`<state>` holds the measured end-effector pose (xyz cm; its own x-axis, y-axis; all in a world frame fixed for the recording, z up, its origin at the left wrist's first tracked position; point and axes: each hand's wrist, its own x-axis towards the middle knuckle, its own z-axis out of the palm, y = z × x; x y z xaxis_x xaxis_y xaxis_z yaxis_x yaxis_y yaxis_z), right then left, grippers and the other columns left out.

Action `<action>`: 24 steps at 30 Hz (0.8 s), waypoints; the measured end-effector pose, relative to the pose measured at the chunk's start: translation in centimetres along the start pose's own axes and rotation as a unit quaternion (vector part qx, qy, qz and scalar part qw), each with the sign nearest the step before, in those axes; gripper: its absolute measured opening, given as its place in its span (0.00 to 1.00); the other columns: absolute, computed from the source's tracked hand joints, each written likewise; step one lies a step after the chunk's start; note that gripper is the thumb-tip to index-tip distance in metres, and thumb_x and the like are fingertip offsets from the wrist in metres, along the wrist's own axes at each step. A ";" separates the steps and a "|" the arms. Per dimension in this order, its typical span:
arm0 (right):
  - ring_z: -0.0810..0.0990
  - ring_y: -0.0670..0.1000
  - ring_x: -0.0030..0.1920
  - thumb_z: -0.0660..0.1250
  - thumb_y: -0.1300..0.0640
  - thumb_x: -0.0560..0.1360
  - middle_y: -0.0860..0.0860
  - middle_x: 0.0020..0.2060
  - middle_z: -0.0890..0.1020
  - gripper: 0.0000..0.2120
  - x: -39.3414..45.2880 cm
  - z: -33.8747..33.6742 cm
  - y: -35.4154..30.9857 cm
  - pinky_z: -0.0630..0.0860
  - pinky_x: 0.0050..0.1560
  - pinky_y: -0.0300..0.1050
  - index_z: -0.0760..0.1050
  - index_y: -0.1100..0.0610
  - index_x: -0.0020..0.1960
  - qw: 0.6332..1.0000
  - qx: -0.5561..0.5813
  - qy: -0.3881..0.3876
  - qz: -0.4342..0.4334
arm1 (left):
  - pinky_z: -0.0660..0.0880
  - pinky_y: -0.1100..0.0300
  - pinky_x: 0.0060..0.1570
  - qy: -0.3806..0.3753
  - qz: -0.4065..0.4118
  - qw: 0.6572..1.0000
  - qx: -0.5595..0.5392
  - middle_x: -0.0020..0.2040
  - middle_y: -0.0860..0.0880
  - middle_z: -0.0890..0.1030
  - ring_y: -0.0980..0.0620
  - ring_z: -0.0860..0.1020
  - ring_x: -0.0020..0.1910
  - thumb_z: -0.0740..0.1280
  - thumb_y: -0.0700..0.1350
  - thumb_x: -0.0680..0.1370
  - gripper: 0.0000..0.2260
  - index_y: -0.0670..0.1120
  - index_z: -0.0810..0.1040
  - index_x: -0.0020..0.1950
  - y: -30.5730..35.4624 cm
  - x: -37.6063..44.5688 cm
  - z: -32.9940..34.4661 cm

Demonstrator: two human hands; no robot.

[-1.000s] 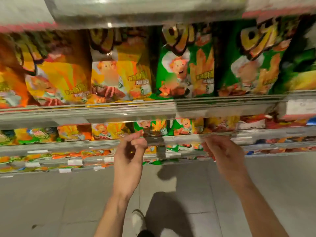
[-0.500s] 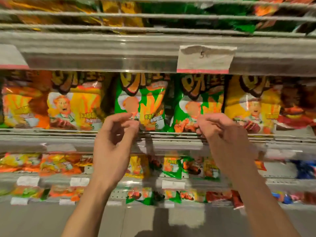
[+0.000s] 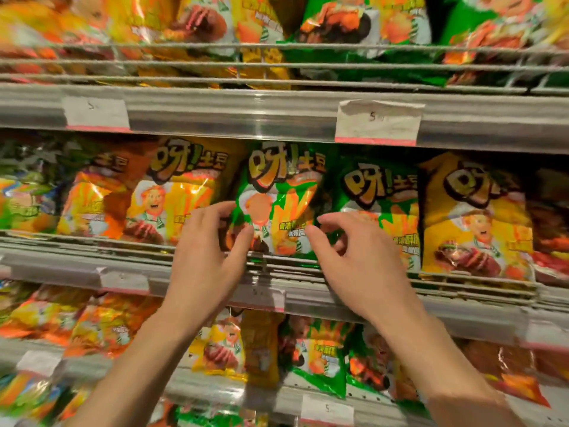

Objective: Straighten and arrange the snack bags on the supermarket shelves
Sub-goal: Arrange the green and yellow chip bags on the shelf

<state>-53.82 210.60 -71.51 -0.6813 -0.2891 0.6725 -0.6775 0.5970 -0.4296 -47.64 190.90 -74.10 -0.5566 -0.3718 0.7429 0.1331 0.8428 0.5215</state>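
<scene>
- Up close, the left hand (image 3: pixel 204 257) and right hand (image 3: pixel 354 257) bracket the lower half of one green bag (image 3: pixel 278 208), one on each side.
- Left hand: fingers curled, thumb and fingertips touching the bag's left edge; whether they truly pinch the foil I cannot tell.
- Right hand: fingers bent at the bag's right edge, tips at or just off the foil; no firm hold can be made out, so I cannot tell.
- Green bag: upright, slightly creased, standing on the middle shelf (image 3: pixel 277 269) behind its wire rail.
- Same shelf, counted outward: just left of the left hand one yellow bag (image 3: pixel 172 198), then one orange bag (image 3: pixel 92 204), then blurred packs at the far edge; just right of the right hand a second green bag (image 3: pixel 378 195), then another yellow bag (image 3: pixel 474 217), then a dark red pack half cut off.
- So five bags are clearly readable on this shelf: two green, two yellow, one orange.
- Above the grip, the top shelf (image 3: pixel 277 112) carries two paper tags (image 3: pixel 378 122), and its wire basket holds blurred yellow, orange and green bags; count unclear.
- Below the wrists, the lower shelf (image 3: pixel 231 386) holds more yellow, green and orange bags, partly hidden by the forearms.
</scene>
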 end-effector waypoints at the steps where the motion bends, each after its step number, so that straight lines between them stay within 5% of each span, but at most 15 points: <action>1: 0.78 0.48 0.58 0.60 0.36 0.80 0.46 0.58 0.82 0.25 0.4 0.3 -0.5 0.74 0.57 0.46 0.78 0.51 0.67 0.999 -0.038 -0.013 0.004 | 0.74 0.50 0.62 -0.016 0.004 1.000 0.022 0.64 0.47 0.77 0.48 0.76 0.62 0.69 0.52 0.80 0.21 0.47 0.73 0.71 0.1 0.2 0.1; 5: 0.80 0.56 0.62 0.58 0.31 0.79 0.53 0.60 0.83 0.33 1.5 1.4 -1.0 0.77 0.54 0.52 0.70 0.53 0.74 0.992 -0.081 -0.076 0.053 | 0.72 0.51 0.63 -0.062 0.003 0.996 0.062 0.68 0.47 0.77 0.48 0.75 0.66 0.66 0.57 0.81 0.25 0.49 0.68 0.76 0.6 1.1 0.1; 9: 0.81 0.56 0.61 0.63 0.30 0.76 0.51 0.60 0.83 0.37 2.1 1.7 -1.1 0.80 0.53 0.55 0.66 0.52 0.76 0.990 -0.074 -0.092 0.077 | 0.79 0.50 0.48 -0.087 -0.033 0.995 0.039 0.57 0.48 0.84 0.48 0.83 0.50 0.68 0.58 0.79 0.27 0.52 0.68 0.76 0.6 1.9 -0.1; 12: 0.82 0.53 0.56 0.65 0.30 0.75 0.49 0.58 0.84 0.37 2.2 1.5 -1.0 0.79 0.49 0.52 0.67 0.52 0.76 0.993 -0.038 -0.074 0.088 | 0.78 0.55 0.48 -0.078 -0.060 0.995 -0.009 0.59 0.53 0.81 0.54 0.79 0.53 0.71 0.59 0.77 0.28 0.54 0.69 0.75 0.7 2.1 -0.3; 17: 0.81 0.51 0.61 0.65 0.30 0.75 0.49 0.62 0.83 0.37 3.5 0.7 -1.1 0.78 0.57 0.49 0.71 0.52 0.75 0.993 0.061 -0.042 0.096 | 0.75 0.56 0.60 -0.016 -0.085 0.994 -0.073 0.68 0.49 0.79 0.53 0.77 0.66 0.73 0.61 0.75 0.31 0.52 0.72 0.75 1.5 3.3 -0.7; 20: 0.81 0.49 0.56 0.66 0.31 0.74 0.47 0.51 0.82 0.39 3.7 0.5 -1.0 0.78 0.60 0.51 0.70 0.53 0.77 0.986 0.119 -0.050 0.105 | 0.76 0.57 0.60 -0.006 -0.092 0.991 -0.095 0.68 0.49 0.79 0.56 0.76 0.63 0.74 0.61 0.74 0.33 0.49 0.72 0.76 1.7 3.3 -1.2; 24: 0.76 0.37 0.48 0.69 0.32 0.73 0.41 0.50 0.78 0.37 3.2 0.6 -0.8 0.69 0.45 0.30 0.71 0.51 0.75 0.973 0.200 -0.052 0.107 | 0.75 0.64 0.56 0.002 -0.089 0.990 -0.112 0.62 0.54 0.82 0.57 0.79 0.61 0.74 0.61 0.74 0.31 0.47 0.76 0.73 1.8 2.8 -2.0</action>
<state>-55.59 208.76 -69.39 -0.8287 -0.2761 0.4868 -0.5568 0.3195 -0.7667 -47.27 190.64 -70.25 -0.5852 -0.5087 0.6315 0.2120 0.6557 0.7246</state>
